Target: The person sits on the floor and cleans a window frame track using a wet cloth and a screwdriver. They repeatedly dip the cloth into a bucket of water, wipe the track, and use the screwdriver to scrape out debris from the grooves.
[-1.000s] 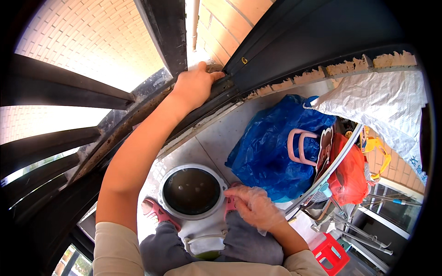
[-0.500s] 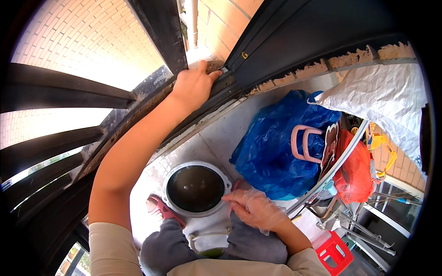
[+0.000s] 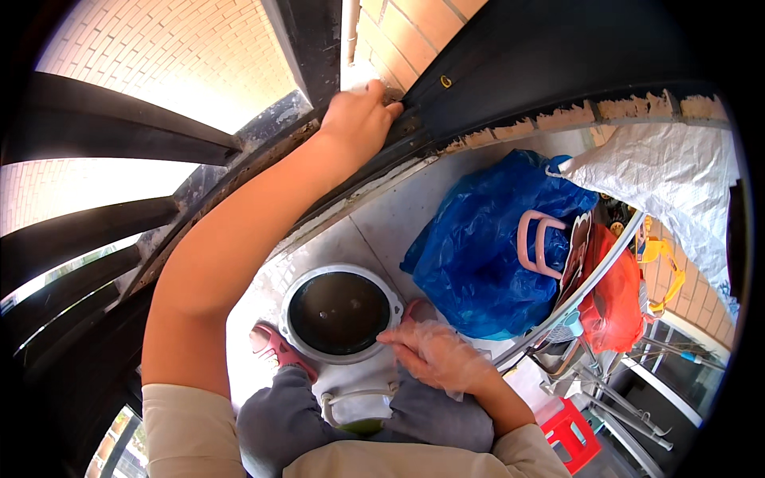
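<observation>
My left hand (image 3: 358, 121) reaches up to the corner of the black metal window frame (image 3: 319, 48). Its fingers bend over the sill, and whatever they may hold is hidden. A thin clear plastic glove covers my right hand (image 3: 430, 354), which hovers above my right knee by the basin's edge. Its fingers are drawn together, the forefinger pointing left, with nothing visible in them. Between my feet stands a round grey metal basin (image 3: 296, 347) with dark, murky water (image 3: 339, 315) in it.
A blue plastic bag (image 3: 478, 263) with a pink handle (image 3: 526, 243) stands right of the basin. Beyond it are a red bag (image 3: 610, 307), a white woven sack (image 3: 665, 167) and a red stool (image 3: 570, 434). Black bars (image 3: 119, 111) line the left.
The view has shifted slightly, so the window frame and basin sit differently in it. My left hand stays at the frame corner, and my right hand stays near the basin rim.
</observation>
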### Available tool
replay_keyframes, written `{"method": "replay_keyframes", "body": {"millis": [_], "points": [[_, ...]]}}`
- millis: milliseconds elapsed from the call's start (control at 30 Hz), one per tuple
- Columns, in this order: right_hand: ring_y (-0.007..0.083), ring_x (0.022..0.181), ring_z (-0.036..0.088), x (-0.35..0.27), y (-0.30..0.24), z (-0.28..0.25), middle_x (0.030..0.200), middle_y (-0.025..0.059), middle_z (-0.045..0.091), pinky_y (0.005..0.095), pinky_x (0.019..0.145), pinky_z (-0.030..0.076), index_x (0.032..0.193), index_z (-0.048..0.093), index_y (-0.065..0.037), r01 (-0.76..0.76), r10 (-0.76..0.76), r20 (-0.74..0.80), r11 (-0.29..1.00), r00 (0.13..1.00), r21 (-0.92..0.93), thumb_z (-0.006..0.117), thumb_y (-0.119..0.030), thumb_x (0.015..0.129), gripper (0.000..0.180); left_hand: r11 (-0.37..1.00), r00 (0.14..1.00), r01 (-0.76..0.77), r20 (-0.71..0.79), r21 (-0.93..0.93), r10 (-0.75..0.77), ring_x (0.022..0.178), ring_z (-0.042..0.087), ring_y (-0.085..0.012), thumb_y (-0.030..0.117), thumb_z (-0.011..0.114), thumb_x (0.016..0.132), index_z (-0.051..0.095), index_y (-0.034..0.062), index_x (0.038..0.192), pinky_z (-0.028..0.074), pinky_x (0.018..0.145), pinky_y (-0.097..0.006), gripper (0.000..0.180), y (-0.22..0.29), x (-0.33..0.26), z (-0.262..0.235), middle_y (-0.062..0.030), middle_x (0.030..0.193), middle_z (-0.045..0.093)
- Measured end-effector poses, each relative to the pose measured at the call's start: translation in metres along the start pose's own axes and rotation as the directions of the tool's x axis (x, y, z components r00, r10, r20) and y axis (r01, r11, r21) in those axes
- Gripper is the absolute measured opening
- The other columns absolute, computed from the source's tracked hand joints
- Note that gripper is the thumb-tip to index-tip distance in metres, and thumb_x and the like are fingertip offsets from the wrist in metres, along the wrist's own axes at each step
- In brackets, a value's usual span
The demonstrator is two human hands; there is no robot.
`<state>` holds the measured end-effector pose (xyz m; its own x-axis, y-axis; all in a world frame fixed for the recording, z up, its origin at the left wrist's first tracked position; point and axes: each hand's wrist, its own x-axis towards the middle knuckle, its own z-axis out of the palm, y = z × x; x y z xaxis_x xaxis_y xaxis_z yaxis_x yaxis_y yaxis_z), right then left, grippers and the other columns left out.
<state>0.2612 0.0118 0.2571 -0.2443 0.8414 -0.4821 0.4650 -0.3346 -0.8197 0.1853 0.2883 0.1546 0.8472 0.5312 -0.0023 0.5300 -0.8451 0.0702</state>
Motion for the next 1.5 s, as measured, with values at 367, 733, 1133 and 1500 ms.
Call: {"method": "replay_keyframes", "body": {"millis": [367,733,1133,1500], "points": [[0.0343,0.092,0.061,0.005,0.001,-0.001,0.099,0.0167,0.065,0.0384,0.081,0.048,0.108,0.063,-0.005,-0.087,0.08,0.105,0.994,0.991,0.061,0.054,-0.01,0.089,0.022,0.979,0.988,0.15,0.053,-0.137,-0.144,0.079,0.065,-0.0266,0.01,0.051,0.084,0.056,0.0254,0.128,0.053,0.068,-0.038,0.047,0.006,-0.004,-0.002,-0.0166,0.11,0.052],[0.0347,0.095,0.06,0.008,-0.009,-0.001,0.103,0.0172,0.064,0.0395,0.085,0.047,0.109,0.062,-0.004,-0.038,0.037,0.073,0.999,0.997,0.017,0.052,-0.009,0.089,0.023,0.979,0.971,0.195,0.127,0.056,-0.201,0.079,0.064,-0.0249,0.009,0.051,0.084,0.056,0.0201,0.128,0.051,0.067,-0.035,0.046,0.004,-0.059,-0.015,-0.016,0.107,0.053],[0.0357,0.088,0.061,0.028,-0.024,0.0,0.097,0.0176,0.066,0.0405,0.079,0.049,0.105,0.063,-0.004,0.025,-0.031,-0.022,0.976,0.999,-0.216,0.056,-0.009,0.086,0.021,0.94,0.932,0.338,0.12,0.048,-0.342,0.069,0.061,-0.0245,0.005,0.054,0.078,0.056,0.0158,0.126,0.049,0.059,-0.033,0.049,-0.008,-0.139,-0.022,-0.0152,0.094,0.05],[0.0369,0.086,0.061,0.131,-0.028,-0.001,0.087,0.0215,0.064,0.0435,0.078,0.048,0.109,0.063,-0.003,0.017,-0.169,-0.334,0.911,0.927,-0.412,0.055,-0.012,0.086,0.026,0.857,0.88,0.474,0.065,-0.201,-0.471,0.075,0.063,-0.0322,-0.002,0.055,0.074,0.054,0.0168,0.128,0.052,0.064,-0.04,0.057,-0.002,-0.167,-0.021,-0.0161,0.093,0.053]]}}
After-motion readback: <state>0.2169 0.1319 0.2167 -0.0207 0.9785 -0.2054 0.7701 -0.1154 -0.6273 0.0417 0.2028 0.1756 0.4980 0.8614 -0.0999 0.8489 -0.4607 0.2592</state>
